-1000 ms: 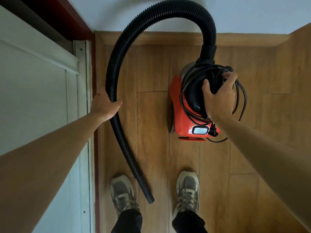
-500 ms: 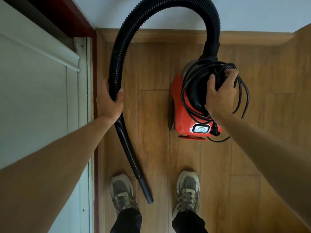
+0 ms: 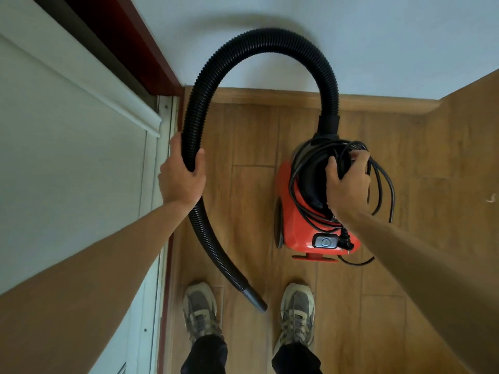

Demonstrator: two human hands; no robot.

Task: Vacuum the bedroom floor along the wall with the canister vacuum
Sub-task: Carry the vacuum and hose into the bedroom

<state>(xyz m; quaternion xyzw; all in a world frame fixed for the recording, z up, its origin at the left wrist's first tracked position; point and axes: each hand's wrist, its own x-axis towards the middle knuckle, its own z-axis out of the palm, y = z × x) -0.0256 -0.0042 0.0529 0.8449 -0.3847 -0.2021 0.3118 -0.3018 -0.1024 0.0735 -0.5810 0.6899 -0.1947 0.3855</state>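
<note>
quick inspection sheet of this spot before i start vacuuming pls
surface: wood plank floor
job's things: red canister vacuum on the floor; black hose arches from it, open end between the shoes
clutter: one small pale scrap at right
hands: left hand grips the hose; right hand grips the vacuum's top among cord loops
cables: power cord coiled on the vacuum, plug loose
surroundings: white wall, wooden skirting, white panel at left

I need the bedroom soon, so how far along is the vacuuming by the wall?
Barely started. Done: the canister vacuum is at the skirting board. In hand: the left hand grips the hose; the right hand grips the handle along with the coiled cord. Left: the cord is still wound, its plug hangs loose by the switch, so uncoiling, plugging in and all the vacuuming seem to remain.
</note>
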